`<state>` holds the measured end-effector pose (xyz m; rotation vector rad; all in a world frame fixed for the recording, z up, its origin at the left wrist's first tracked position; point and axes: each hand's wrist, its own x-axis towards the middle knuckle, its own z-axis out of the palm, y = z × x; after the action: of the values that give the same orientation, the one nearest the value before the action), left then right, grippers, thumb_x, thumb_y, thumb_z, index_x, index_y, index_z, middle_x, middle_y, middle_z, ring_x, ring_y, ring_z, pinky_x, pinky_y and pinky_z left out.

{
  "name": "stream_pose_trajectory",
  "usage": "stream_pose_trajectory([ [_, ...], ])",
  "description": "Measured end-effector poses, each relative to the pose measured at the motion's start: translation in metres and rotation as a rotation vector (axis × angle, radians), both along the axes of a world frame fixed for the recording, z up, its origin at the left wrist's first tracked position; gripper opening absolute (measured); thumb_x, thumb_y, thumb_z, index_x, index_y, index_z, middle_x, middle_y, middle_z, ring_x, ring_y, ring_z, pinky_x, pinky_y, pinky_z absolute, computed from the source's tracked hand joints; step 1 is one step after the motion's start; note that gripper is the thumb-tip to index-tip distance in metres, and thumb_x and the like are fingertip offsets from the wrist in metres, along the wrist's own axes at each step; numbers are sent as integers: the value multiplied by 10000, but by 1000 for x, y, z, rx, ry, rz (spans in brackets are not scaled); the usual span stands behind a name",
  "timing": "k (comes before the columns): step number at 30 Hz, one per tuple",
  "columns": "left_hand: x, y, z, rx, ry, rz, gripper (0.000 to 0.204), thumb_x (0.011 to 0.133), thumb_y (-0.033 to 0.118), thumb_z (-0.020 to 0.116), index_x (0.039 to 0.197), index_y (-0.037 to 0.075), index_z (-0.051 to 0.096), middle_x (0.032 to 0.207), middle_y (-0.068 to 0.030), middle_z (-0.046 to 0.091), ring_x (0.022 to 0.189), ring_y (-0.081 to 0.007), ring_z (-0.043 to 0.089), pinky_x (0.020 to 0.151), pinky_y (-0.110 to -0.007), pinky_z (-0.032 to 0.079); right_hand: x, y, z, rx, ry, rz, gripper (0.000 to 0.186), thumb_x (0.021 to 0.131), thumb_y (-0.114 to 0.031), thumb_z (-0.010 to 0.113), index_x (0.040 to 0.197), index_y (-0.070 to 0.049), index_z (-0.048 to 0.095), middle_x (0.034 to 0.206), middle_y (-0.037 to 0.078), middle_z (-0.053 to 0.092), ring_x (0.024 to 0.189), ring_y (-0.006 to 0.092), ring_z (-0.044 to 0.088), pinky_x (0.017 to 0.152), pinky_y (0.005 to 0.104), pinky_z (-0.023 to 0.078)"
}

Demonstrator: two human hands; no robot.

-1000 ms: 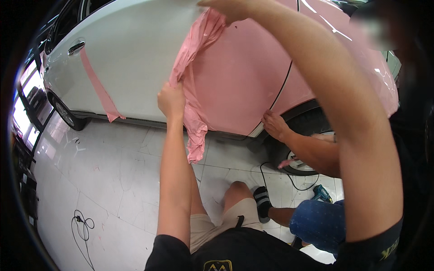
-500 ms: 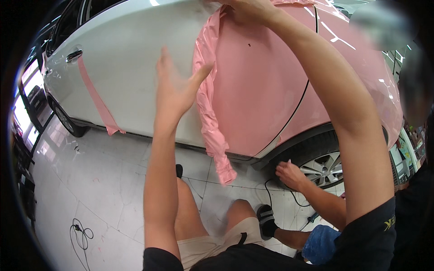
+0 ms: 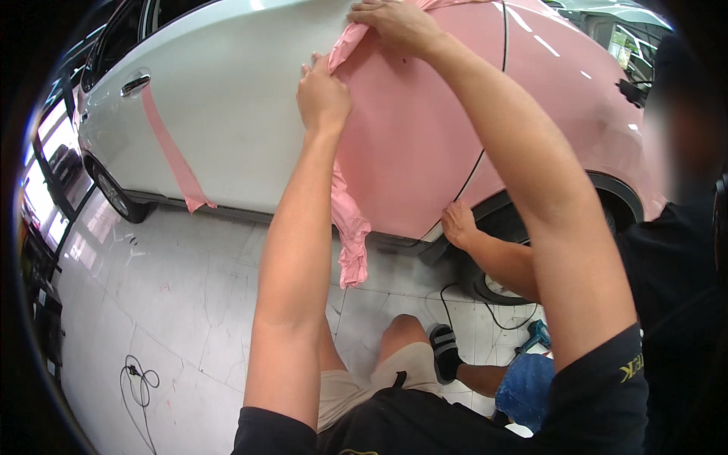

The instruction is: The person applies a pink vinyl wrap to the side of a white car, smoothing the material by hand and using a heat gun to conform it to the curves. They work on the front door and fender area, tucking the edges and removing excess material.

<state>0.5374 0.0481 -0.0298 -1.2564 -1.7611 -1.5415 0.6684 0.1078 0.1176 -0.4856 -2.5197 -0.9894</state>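
Observation:
Pink vinyl film (image 3: 417,144) covers the rear part of a car's side, and its front edge is bunched into a crumpled roll (image 3: 350,220) that hangs below the sill. My left hand (image 3: 324,97) is closed around this roll, high on the pale door (image 3: 227,114). Above and to the right of it, my right hand (image 3: 400,30) grips the film's upper part, its fingertips bent over the pink edge. What lies under both palms is hidden.
A co-worker's hand (image 3: 457,225) touches the panel edge by the rear wheel arch. A pink strip (image 3: 171,148) runs down from the door handle (image 3: 136,85). Cables (image 3: 136,387) and a teal power tool (image 3: 535,334) lie on the tiled floor (image 3: 220,303).
My left hand has moved up and closed on the bunched film. The right hand stays near the top. The co-worker's hand has shifted from the wheel up to the panel edge.

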Motion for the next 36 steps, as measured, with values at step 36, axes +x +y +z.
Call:
stream_pose_trajectory([
  [36,34,-33,-21,51,-245,-299,283,908,168,572,1146,190,723,957,-198,702,912,-412,655,812,-469,516,39,-25,-24,-110,135,-36,314,846,-23,529,1068,-83,743,1066,201,711,1016,358,684,903,443,543],
])
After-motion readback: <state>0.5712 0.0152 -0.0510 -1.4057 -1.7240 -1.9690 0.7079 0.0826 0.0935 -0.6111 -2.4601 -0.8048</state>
